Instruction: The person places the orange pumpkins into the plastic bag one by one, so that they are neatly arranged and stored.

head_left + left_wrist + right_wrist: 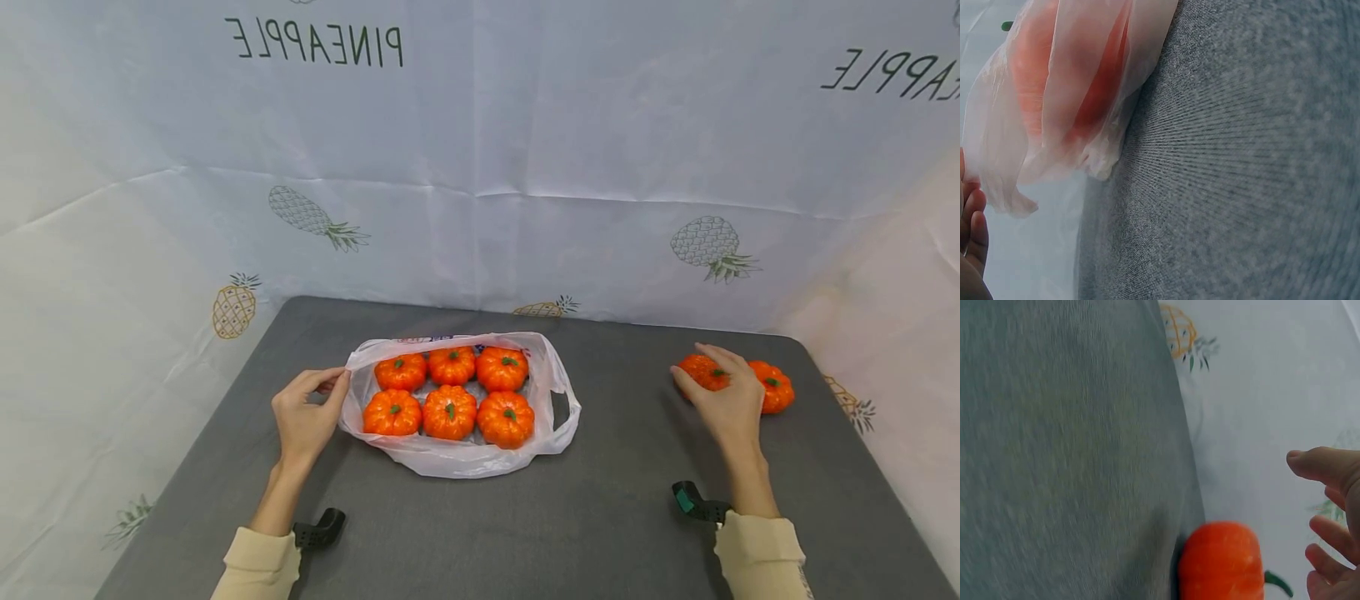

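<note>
A white plastic bag (480, 462) lies on its base with its mouth spread, and several small orange pumpkins (450, 412) with green stems sit inside in two rows. At the bag's left edge, my left hand (306, 415) pinches the rim between thumb and fingers. In the left wrist view the thin film (997, 137) of the bag runs down to those fingers. My right hand (727, 404) hovers over two more pumpkins at the right, thumb and fingers spread above the nearer one (705, 372). The other pumpkin (772, 387) is partly hidden behind the hand.
Both wrists carry black camera mounts, left (320, 528) and right (699, 502), close over the dark grey table (510, 533). A white cloth (480, 250) printed with pineapples hangs behind the table and along its sides. One bag handle loop (566, 408) points right.
</note>
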